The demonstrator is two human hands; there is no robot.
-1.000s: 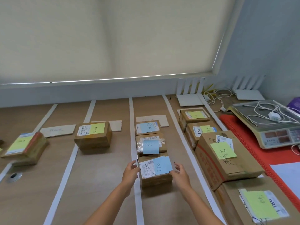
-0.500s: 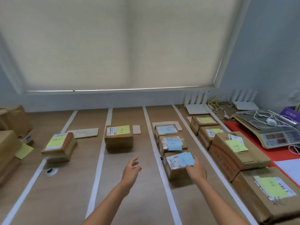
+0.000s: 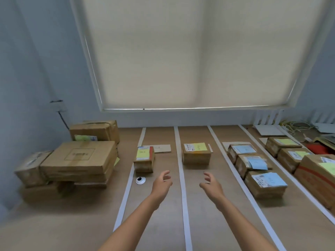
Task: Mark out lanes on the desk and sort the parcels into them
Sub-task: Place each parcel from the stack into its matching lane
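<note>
Running desk-front to window: tape lanes.

Empty hands (both) above taped desk

The room is dim and evenly lit. Daylight filters through the drawn blind far beyond the fingertips, with a thin bright line glowing along its lower edge. The left hand and right hand look slightly soft, and the stacked boxes out to the left of the fingers are smeared by blur. Shadows under the parcels ahead of the fingers are faint. The blind's frame leans outward from wide-angle distortion. No harsh glare falls on the desk.
</note>
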